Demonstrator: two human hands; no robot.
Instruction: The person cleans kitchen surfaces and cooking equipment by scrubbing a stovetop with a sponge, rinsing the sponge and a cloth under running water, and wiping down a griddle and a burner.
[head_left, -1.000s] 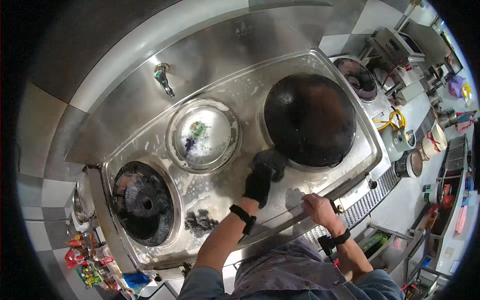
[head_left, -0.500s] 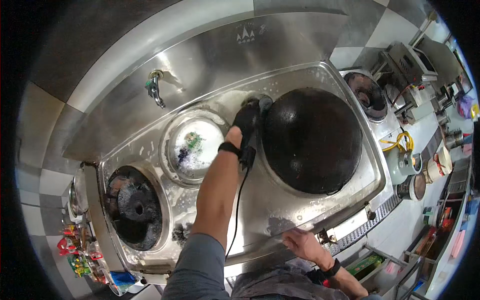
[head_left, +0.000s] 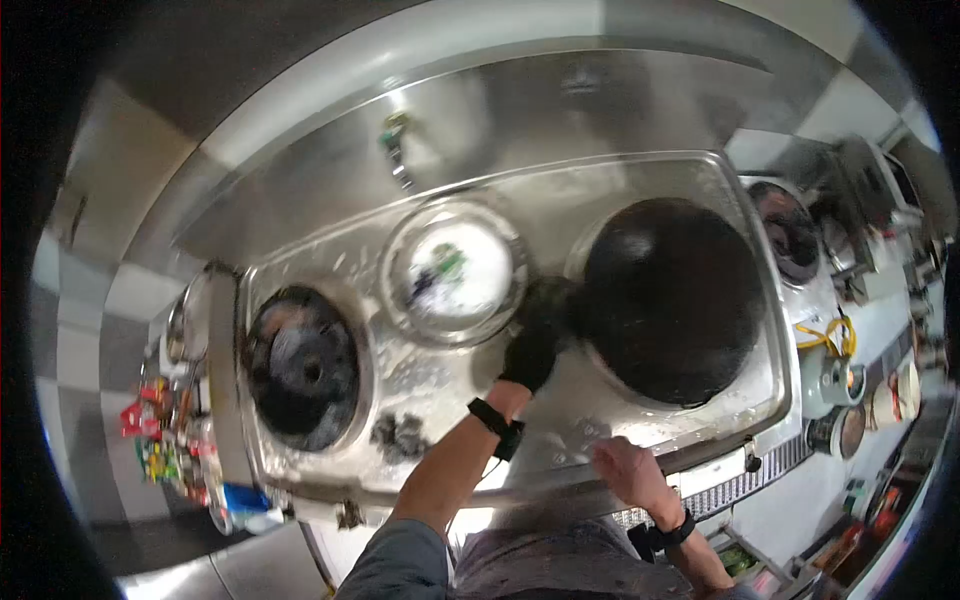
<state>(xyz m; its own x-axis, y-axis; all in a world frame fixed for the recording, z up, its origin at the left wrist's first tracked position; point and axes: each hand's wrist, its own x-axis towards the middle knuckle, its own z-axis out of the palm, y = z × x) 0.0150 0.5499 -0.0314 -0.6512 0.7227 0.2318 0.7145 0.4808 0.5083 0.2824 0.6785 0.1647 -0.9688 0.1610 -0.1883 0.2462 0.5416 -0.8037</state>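
My left hand, dark from the wrist strap forward, is closed around the short handle of a large black wok. Whether a glove or a black cloth makes it dark is unclear through the blur. The wok sits on the right side of the steel stove top. Near the stove's front edge is my right hand, bare and smeared by motion, so its fingers do not show clearly. A round basin left of the handle holds white foam with green and dark bits.
A tap juts from the back panel above the basin. A black burner lies at the left, with a dark scrubber-like clump beside it. Another burner, a gas cylinder and a bucket stand at the right.
My left hand and the wok handle have swung from the wok's upper left toward me, to its left side. My right hand has shifted slightly right. The camera view has also moved.
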